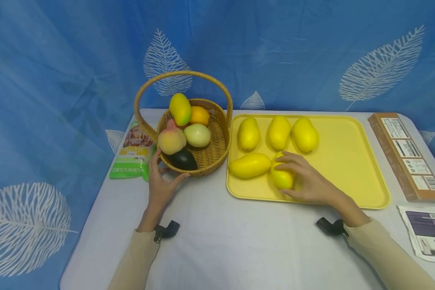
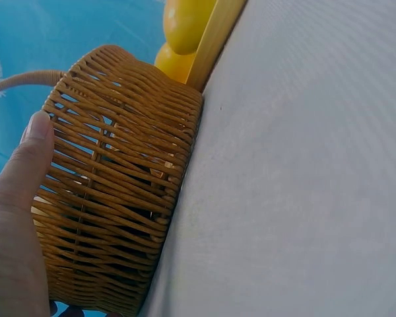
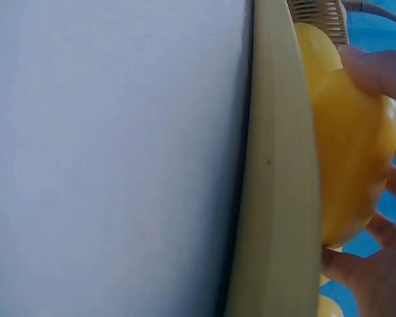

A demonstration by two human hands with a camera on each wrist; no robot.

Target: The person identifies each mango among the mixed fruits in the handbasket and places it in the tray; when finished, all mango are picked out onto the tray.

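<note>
My right hand [image 1: 309, 183] grips a yellow mango [image 1: 282, 179] at the front of the yellow tray [image 1: 348, 161]. In the right wrist view its thumb and fingers [image 3: 386, 72] wrap that mango [image 3: 350, 155] beside the tray's rim. Another mango [image 1: 250, 165] lies just left of it; three more, including one mango [image 1: 249, 134], form a row behind. My left hand [image 1: 161, 187] holds the front left of a wicker basket [image 1: 222, 157], thumb against the weave. Inside are a yellow-green mango [image 1: 180, 108], an orange [image 1: 200, 116], a peach [image 1: 172, 141], a pale green fruit [image 1: 197, 135] and an avocado [image 1: 183, 160].
The basket's tall handle [image 1: 188, 73] arches over it. Left of the basket lies a green food packet [image 1: 132, 155]. Beyond the tray's right side are a long brown box [image 1: 406, 157] and a purple-and-white packet [image 1: 427, 231]. A blue leaf-print curtain [image 1: 275, 52] hangs behind the white-covered table [image 1: 239, 249].
</note>
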